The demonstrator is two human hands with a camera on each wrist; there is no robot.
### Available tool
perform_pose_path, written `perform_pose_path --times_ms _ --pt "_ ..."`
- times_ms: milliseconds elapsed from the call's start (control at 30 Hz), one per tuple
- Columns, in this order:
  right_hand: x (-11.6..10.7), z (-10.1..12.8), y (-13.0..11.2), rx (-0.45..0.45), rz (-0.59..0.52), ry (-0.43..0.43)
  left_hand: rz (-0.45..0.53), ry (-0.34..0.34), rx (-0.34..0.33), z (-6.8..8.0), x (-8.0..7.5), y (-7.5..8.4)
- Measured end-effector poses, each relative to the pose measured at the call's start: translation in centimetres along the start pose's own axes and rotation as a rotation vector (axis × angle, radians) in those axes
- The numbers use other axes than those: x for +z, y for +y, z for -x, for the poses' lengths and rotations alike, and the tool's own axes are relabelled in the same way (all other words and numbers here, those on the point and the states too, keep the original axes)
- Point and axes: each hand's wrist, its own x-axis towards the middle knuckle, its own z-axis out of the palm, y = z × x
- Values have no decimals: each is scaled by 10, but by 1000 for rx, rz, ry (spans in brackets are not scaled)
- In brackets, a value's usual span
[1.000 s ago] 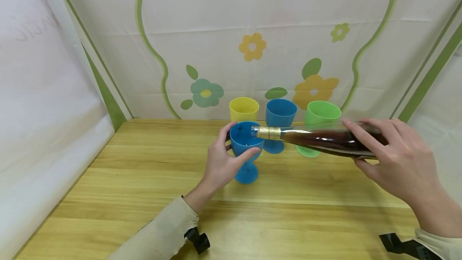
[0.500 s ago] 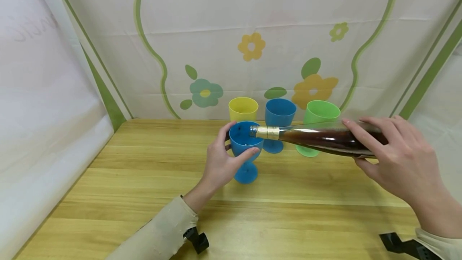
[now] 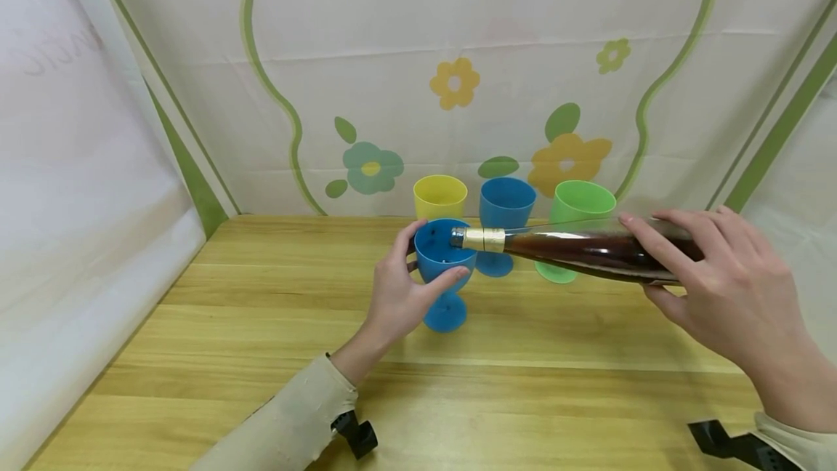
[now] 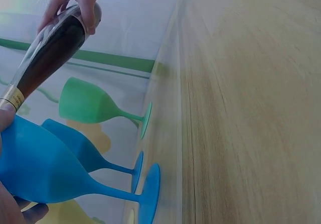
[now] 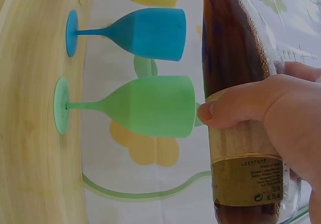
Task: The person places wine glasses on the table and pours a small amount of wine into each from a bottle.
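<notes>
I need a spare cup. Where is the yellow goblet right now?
In the head view the yellow goblet stands at the left end of the back row by the flowered backdrop, beside the rear blue goblet, behind the goblet the left hand holds.

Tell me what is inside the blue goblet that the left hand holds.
In the near blue goblet, only a few dark specks show on the bottom. The bottle mouth sits over its rim. The wall hides any liquid level.

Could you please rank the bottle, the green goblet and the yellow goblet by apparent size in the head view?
1. bottle, longest by far.
2. green goblet, partly hidden behind it.
3. yellow goblet, only its bowl shows; ranking against the green one is unsure.
</notes>
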Motion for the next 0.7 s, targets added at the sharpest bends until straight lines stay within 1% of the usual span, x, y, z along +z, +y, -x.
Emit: perform_pose_path --times_ms 467,700 --pt "-2 -1 0 5 11 -20 -3 4 4 0 0 -2" --pt "-2 1 1 -10 12 -51 -10 4 19 1 -1 -3"
